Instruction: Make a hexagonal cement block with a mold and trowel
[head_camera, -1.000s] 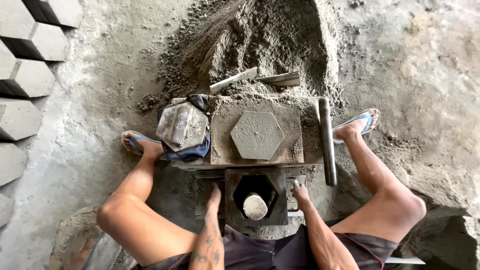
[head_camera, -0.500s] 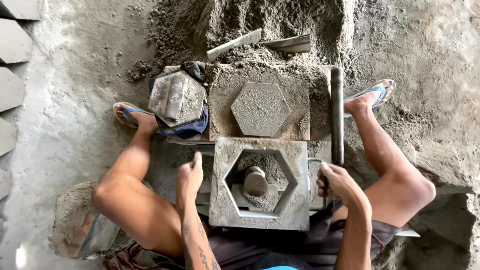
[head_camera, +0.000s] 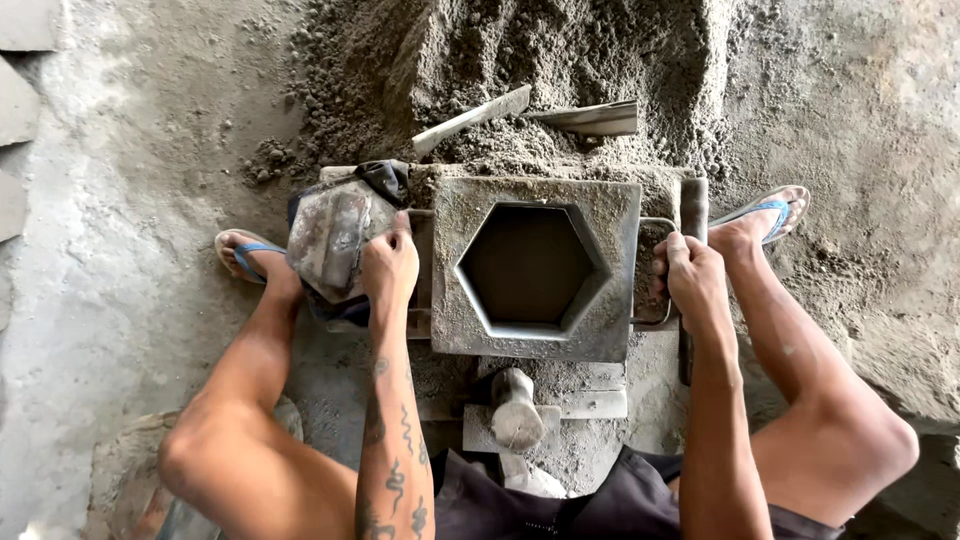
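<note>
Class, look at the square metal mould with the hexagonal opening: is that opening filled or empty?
Empty. The hexagonal opening of the mould shows only a dark, flat bottom, with no heaped mix.

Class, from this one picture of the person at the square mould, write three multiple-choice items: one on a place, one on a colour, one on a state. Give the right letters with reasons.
1. Where does the left hand rest?
A. on the mould's left side
B. on the sand heap
C. on a sandal

2. What colour are the sandal straps?
A. red
B. blue
C. yellow

3. How is the hexagonal opening of the square mould?
A. heaped above the rim
B. covered by a lid
C. open, with a dark flat bottom

Answers: 1 A, the fingers lie at the mould's left edge, beside a dented metal piece. 2 B, blue straps show on both feet. 3 C, the hexagon's walls and bottom are in plain sight, while the right hand has its grip on the handle at the right.
</note>
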